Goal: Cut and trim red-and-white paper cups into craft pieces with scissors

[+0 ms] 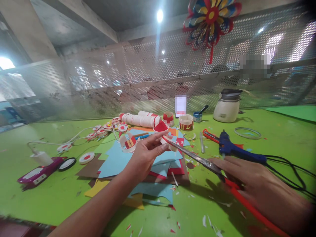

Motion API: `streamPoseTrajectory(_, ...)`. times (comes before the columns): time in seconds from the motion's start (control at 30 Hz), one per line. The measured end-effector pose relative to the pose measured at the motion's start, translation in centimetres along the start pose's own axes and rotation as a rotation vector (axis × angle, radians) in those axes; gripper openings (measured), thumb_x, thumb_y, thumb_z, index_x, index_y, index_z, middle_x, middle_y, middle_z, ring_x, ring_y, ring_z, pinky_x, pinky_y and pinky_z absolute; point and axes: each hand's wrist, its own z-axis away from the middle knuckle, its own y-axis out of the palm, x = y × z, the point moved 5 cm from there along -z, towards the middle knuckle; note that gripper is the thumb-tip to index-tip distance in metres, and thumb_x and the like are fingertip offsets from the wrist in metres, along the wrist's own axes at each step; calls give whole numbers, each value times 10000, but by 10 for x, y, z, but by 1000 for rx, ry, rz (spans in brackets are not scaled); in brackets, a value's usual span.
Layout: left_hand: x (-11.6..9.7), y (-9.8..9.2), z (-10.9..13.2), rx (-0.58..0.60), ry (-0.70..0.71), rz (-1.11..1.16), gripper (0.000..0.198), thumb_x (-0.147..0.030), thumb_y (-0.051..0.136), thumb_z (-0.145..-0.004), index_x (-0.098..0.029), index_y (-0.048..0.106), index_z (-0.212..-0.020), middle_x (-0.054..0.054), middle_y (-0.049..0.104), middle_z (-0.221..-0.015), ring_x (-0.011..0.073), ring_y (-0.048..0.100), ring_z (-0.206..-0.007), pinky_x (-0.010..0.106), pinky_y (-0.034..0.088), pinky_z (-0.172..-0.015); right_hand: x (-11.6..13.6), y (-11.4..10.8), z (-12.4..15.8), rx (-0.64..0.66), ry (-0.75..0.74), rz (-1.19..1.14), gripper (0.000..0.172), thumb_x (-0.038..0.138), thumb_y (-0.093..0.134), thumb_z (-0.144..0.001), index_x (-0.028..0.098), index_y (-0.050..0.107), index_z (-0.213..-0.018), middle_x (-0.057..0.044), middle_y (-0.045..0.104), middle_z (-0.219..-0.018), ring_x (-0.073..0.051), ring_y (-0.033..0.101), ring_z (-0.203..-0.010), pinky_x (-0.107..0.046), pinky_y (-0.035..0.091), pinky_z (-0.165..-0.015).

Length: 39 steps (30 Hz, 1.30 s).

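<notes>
Red-handled scissors (213, 166) in the right hand (256, 179), fingers wrapped round the grips, tips right at a curved white paper piece (170, 147), maybe a cut-down cup. White paper piece held up over the paper pile (116, 163), pinched between thumb and fingers of the left hand (148, 153). Blades gaping or meeting: hard to tell. On the paper pile, a short paper cup (129, 142) with red and yellow on its side. To the right of the pile, a dark blue glue gun (232, 148). Danger of a nicked left thumb, from a slip of blades so near the skin. Danger of a squashed or torn piece, from too hard a pinch or a crooked snip.
</notes>
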Motion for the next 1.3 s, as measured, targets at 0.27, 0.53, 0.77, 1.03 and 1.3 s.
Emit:
streamPoseTrajectory(0.27,1,-1,0,-10,2,-4,398,-206,705,-699,-184,663,-1094,67,690,-829,183,616,-821,390,432,-893,-5,11,2,178,10,-3,426,274,500,-849,308,515,-1273,-76,639,-1156,-268,630,-985,-411,519,-834)
streamPoseTrajectory(0.53,3,-2,0,-31,31,11,367,-197,710,-693,-182,675,-1057,64,694,-846,177,617,-837,363,438,-888,-1,8,5,130,24,12,379,247,531,-831,282,587,-1205,-92,662,-1130,-290,635,-968,-428,512,-816)
streamPoseTrajectory(0.77,3,-1,0,-40,33,13,368,-200,718,-684,-175,678,-1049,59,689,-814,172,613,-813,365,440,-877,-2,14,6,151,31,58,369,240,489,-846,257,587,-1201,-111,668,-1096,-288,646,-934,-432,527,-778)
streamPoseTrajectory(1.03,5,-2,-2,-35,31,-2,382,-195,721,-680,-165,673,-1057,53,673,-805,159,601,-794,356,440,-864,-8,19,8,64,-27,97,379,266,474,-824,311,570,-1188,-78,691,-1054,-277,670,-874,-448,555,-720)
streamPoseTrajectory(1.3,7,-5,-3,-18,59,-50,389,-204,705,-701,-172,660,-1086,67,680,-852,172,603,-831,365,447,-865,-3,16,4,51,-60,136,370,244,466,-810,290,599,-1152,-89,699,-1034,-271,681,-846,-422,572,-686)
